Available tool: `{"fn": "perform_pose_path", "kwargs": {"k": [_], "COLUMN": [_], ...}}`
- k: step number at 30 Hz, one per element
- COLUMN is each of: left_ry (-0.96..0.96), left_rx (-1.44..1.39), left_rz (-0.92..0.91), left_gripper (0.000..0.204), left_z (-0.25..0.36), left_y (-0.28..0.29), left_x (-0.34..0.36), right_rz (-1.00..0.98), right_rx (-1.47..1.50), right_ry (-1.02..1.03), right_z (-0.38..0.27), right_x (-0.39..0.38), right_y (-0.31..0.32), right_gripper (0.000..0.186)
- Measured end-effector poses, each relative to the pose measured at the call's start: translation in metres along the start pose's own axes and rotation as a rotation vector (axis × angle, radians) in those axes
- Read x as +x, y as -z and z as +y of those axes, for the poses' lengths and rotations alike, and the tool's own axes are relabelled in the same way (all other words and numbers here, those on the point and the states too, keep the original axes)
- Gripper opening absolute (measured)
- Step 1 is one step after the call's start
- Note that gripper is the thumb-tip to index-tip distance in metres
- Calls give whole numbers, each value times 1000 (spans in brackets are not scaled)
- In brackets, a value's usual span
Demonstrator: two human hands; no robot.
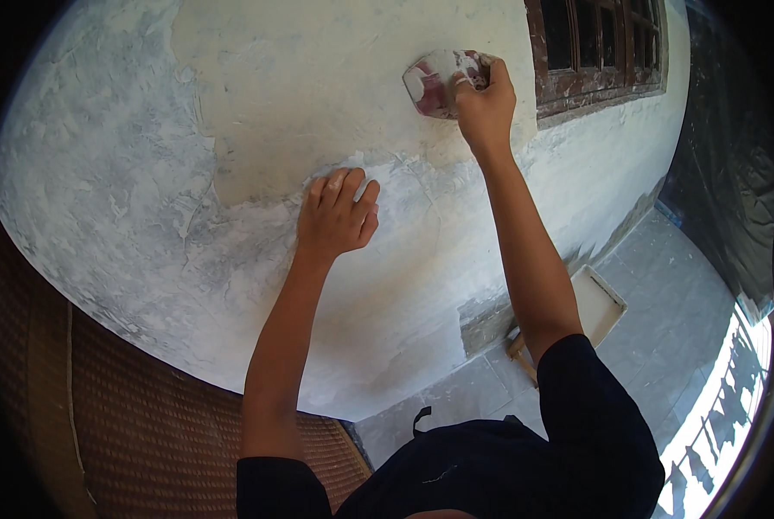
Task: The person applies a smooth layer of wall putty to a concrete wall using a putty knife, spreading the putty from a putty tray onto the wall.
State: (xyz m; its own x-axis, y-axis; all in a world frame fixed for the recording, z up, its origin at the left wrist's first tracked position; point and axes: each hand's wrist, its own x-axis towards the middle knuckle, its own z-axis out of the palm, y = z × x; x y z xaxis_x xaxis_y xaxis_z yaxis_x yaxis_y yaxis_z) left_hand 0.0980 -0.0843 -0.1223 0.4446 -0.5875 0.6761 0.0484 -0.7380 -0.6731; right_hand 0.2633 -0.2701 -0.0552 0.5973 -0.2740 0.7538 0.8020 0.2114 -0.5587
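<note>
My right hand [487, 99] grips a flat reddish putty spreader [432, 88] smeared with white putty. It is up against the cream part of the wall [300, 78], just left of the window. Lower and to the left, my left hand [335, 212] rests on the wall with its fingers a little bent and apart, holding nothing. A dab of white shows on one of its fingers. The hand lies near the ragged border between the cream paint and the whitish putty coat [102, 164].
A brown wooden window [599, 52] is set in the wall at upper right. On the grey tiled floor [655, 303] below, a pale tray [599, 304] stands by my right arm. Woven brown matting [153, 398] fills the lower left. Dark sheeting [724, 173] hangs at far right.
</note>
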Motion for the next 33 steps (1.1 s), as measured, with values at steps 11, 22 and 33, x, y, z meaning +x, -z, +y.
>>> {"fn": "perform_pose_path", "kwargs": {"k": [11, 22, 33], "left_ry": [9, 11, 0], "left_rx": [5, 39, 55], "left_rz": [12, 20, -8], "left_gripper": [35, 30, 31], "left_z": [0, 2, 3], "left_y": [-1, -1, -2], "left_x": [0, 5, 3], "right_rz": [133, 227, 407], "right_rx": [69, 141, 207], "right_ry": [-132, -223, -282], "right_z": [9, 33, 46], "right_x": [1, 4, -1], "right_y": [11, 17, 34], "right_gripper": [21, 29, 22]}}
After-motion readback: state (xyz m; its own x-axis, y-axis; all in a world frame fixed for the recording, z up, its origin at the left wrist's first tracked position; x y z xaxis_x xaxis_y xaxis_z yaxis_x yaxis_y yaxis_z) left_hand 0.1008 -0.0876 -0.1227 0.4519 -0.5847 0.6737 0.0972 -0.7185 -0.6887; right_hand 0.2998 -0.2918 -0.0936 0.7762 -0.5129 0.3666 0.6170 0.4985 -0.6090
